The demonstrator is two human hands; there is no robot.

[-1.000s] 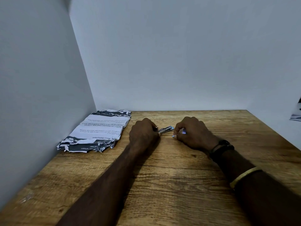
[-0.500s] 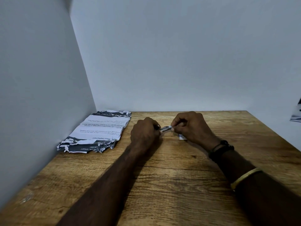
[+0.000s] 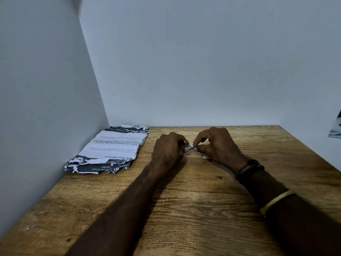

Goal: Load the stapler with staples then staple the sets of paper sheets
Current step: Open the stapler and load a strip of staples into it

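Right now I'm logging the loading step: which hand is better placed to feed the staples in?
Right. The right hand already pinches a small silvery strip at the stapler, fingertips at its open end. The left hand is wrapped around the stapler body, steadying it on the table.

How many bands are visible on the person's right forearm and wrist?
2: a dark band at the wrist behind the right hand, and a yellow band farther up the forearm. None visible on the left.

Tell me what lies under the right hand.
Under the right hand only a small white corner shows on the wooden table; the hand covers the rest, so what it is cannot be told.
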